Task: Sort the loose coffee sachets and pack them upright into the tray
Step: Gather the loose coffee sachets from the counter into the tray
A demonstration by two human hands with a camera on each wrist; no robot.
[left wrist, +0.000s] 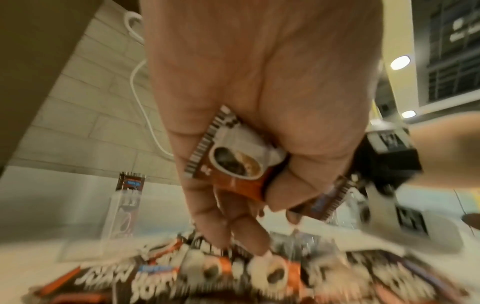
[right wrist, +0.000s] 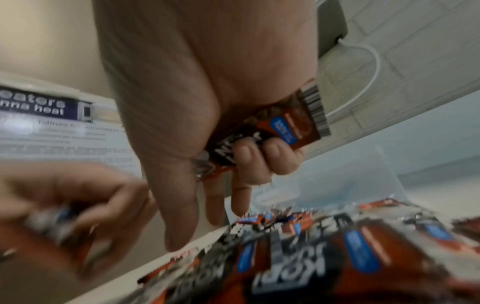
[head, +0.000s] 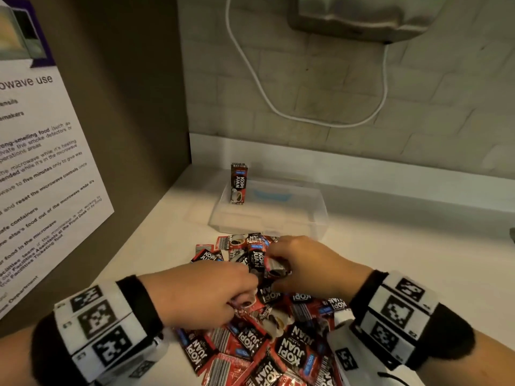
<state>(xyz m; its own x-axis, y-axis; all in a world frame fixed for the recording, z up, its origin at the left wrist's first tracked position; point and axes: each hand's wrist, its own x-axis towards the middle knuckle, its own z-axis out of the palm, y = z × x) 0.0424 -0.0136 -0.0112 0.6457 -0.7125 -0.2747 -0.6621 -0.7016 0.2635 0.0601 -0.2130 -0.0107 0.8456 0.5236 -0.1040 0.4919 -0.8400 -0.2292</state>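
A pile of red and black coffee sachets (head: 278, 344) lies loose on the white counter. Beyond it stands a clear plastic tray (head: 315, 218) with one sachet (head: 238, 183) upright in its left end. My left hand (head: 220, 295) is over the pile's middle, its curled fingers gripping a sachet (left wrist: 233, 162) against the palm. My right hand (head: 301, 263) hovers over the far side of the pile and holds a sachet (right wrist: 280, 127) under curled fingers, with two fingers pointing down at the pile.
A brown cabinet side with a printed microwave notice (head: 41, 176) closes off the left. A tiled wall with a white cable (head: 259, 82) and a wall-mounted appliance (head: 362, 18) rises behind the tray. White counter (head: 418, 260) stretches to the right.
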